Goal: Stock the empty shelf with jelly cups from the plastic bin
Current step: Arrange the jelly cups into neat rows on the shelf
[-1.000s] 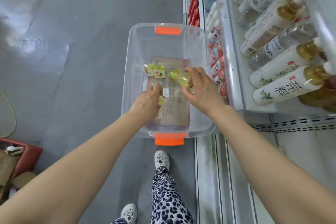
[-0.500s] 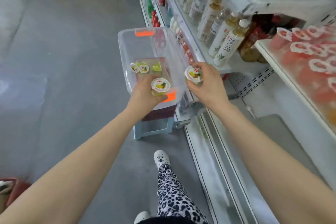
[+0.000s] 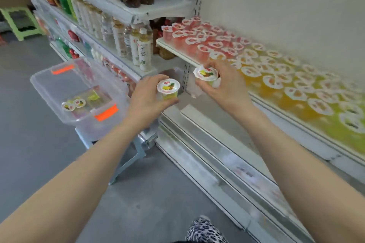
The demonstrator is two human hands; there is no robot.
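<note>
Grey shop floor (image 3: 39,163) underfoot, white shelving along the right, and both hands are up in between. The left hand (image 3: 146,100) has fingers and thumb curled round a jelly cup (image 3: 168,89), lid facing up, gripping the yellow wall just under the rim. The right hand (image 3: 227,87) holds a second jelly cup (image 3: 206,75) the same way, fingers wrapped round its far side, and the lid looks tipped slightly.

Just beyond the right hand's knuckles lies the shelf (image 3: 173,48), thick with stocked cups (image 3: 256,59). The red ones are farther off, the orange and yellow-green ones out past the right forearm. Well to the left of the left hand sits the plastic bin (image 3: 49,85), perched on a stool (image 3: 126,156), with only a few leftover cups (image 3: 74,104) on its bottom. Bottles (image 3: 144,51) stand on the shelving beyond the left hand's fingertips.

Now, the handling. These cups look small and light, easy for one hand each. The wall is probably thin plastic that gives under a hard squeeze, and the peel-off lid is the weak spot, so I'd keep fingertips off the top. Smooth sides could slip, but the flared rim gives a ledge to catch on. The best hold seems to be the one shown, round the sides below the rim. Set each cup down flat on its base in a gap, without knocking its neighbours.
</note>
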